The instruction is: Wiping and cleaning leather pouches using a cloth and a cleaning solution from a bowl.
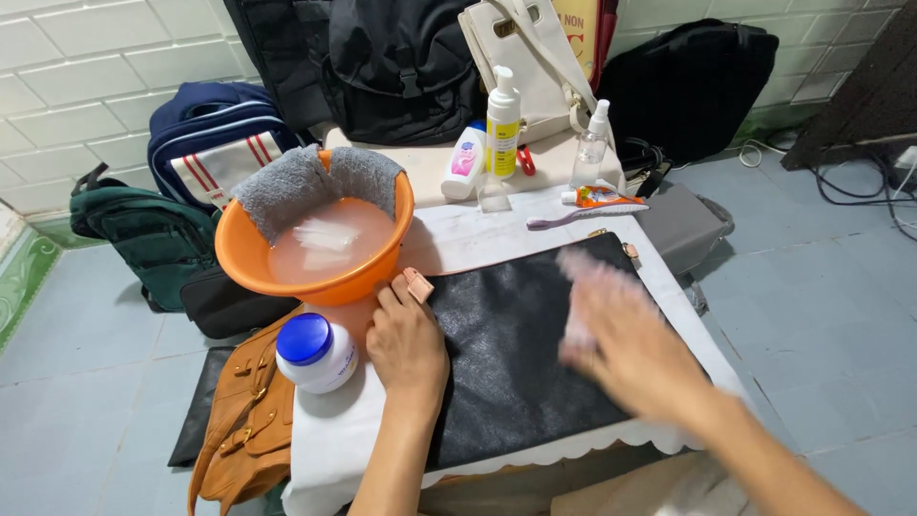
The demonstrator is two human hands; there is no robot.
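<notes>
Pressing flat, open, gripping nothing, the left hand point(409, 346) pins the black bag point(525, 354) — right hand point(626, 334) blurred, grip unclear.

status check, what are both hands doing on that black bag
Left hand flat on black leather bag, pinning its left edge. Right hand blurred over the bag, grip unclear. Orange basin and white jar close by left hand.

An orange basin point(382, 272) of cloudy water stands beside a blue-lidded white jar point(317, 354).
</notes>
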